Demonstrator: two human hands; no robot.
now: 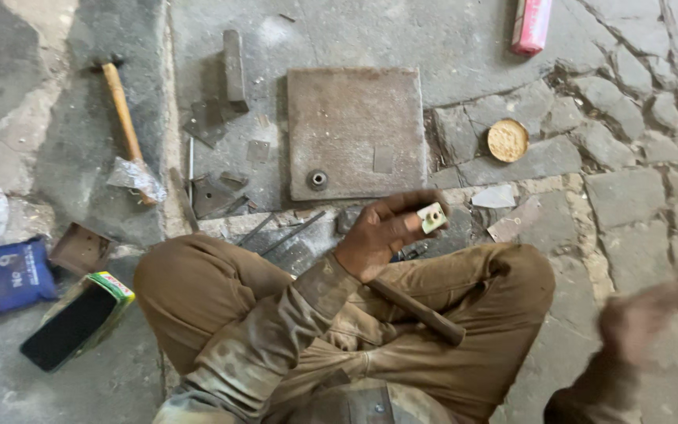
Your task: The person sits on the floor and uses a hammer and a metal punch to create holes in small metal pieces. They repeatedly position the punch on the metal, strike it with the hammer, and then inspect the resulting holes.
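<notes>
I sit cross-legged on the ground in brown trousers. My left hand (382, 232) is raised over my knees and pinches a small pale rectangular piece (431, 217) between thumb and fingers. A dark metal rod (417, 312) lies across my lap beneath that hand. My right hand (637, 318) is out to the right over the stone paving, blurred by motion, and whether it holds anything does not show.
A square rusty steel plate (355, 132) with a small ring on it lies ahead. A wooden-handled hammer (123, 118), a metal bar (234, 69) and metal scraps lie to the left. An open green box (76, 320), a blue packet (3, 276), a round yellowish disc (508, 140), a pink packet (530, 25).
</notes>
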